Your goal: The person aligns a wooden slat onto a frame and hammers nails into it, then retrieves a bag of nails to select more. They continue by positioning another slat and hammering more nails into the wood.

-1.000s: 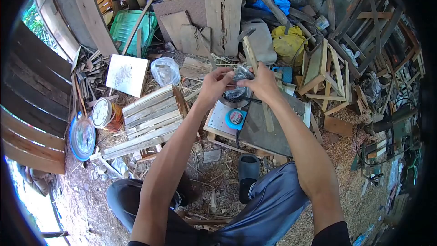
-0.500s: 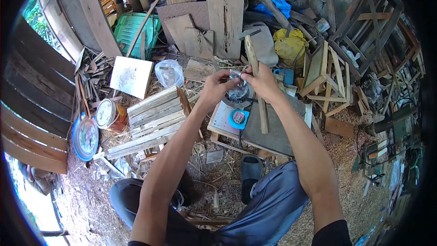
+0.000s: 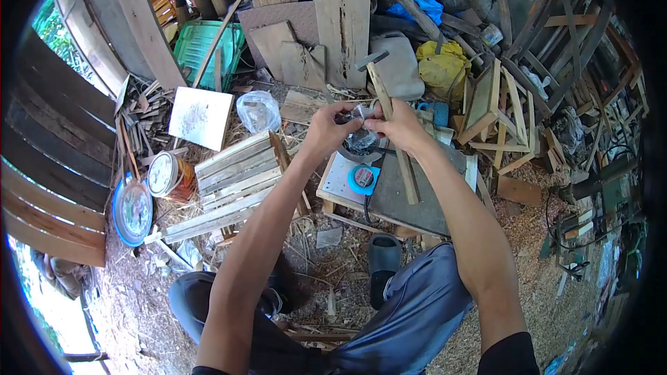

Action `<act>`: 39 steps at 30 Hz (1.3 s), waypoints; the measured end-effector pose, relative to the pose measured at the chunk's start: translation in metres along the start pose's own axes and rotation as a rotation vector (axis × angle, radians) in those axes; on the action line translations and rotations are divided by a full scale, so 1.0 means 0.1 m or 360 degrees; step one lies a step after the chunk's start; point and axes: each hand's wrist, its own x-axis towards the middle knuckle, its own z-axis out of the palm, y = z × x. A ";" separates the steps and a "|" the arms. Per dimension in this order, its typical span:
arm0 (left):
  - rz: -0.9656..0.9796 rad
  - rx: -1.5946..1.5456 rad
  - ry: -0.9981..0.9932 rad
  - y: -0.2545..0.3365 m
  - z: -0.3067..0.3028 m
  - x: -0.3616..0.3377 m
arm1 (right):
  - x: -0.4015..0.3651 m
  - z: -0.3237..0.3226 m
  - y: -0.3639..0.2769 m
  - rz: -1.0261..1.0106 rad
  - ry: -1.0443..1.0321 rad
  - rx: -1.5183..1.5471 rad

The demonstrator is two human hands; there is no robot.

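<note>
Both of my hands meet above a low work table (image 3: 438,191). My left hand (image 3: 332,128) has its fingers closed on the edge of a clear plastic bag (image 3: 361,140). Beside it, my right hand (image 3: 399,125) pinches the same bag and also holds a hammer (image 3: 381,83) by its wooden handle, head up and handle end down over the table. Under the bag is a round container, partly hidden. A blue tape measure (image 3: 362,179) lies on the table just below it.
A slatted wooden piece (image 3: 236,173) stands left of the table, with a paint bucket (image 3: 164,174) and a blue-rimmed basin (image 3: 132,212) farther left. Wooden frames (image 3: 504,118) are piled at the right. A dark sandal (image 3: 384,257) is below the table.
The hammer has tilted slightly, its head shifting left and its handle end right. My hands remain together at the bag, with only small finger movements.
</note>
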 end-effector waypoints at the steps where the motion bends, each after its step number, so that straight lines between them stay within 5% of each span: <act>1: -0.0020 0.0078 -0.0044 0.00 -0.02 0.00 | -0.05 -0.01 -0.07 -0.0009 -0.0032 0.0123; 5: -0.0050 -0.0123 -0.0060 0.06 -0.13 -0.05 | -0.02 0.02 -0.09 -0.0158 0.0022 0.0039; 8: -0.0145 0.0252 -0.0187 0.33 -0.40 -0.15 | -0.07 0.11 -0.26 -0.0144 -0.0075 0.0140; 14: 0.0192 0.0522 -0.0132 0.51 -0.86 -0.43 | -0.11 0.42 -0.58 -0.0173 -0.0293 0.0004; 23: 0.0167 0.0457 0.0048 0.30 -1.06 -0.61 | -0.18 0.64 -0.82 -0.0159 -0.0251 -0.0053; 29: -0.0019 0.0229 0.0127 0.07 -1.26 -0.68 | -0.21 0.47 -0.78 -0.0140 -0.0442 0.0530; 31: -0.0110 0.0116 0.0079 0.13 -1.29 -0.72 | -0.25 0.38 -0.83 -0.0081 -0.0437 0.0171; 33: -0.0254 -0.0497 0.0117 0.18 -1.24 -0.76 | -0.27 0.32 -0.78 -0.0111 -0.0092 -0.0686; 39: -0.0291 -0.0674 0.0158 0.02 -1.11 -0.67 | -0.27 0.02 -0.11 -0.0093 -0.0005 -0.1076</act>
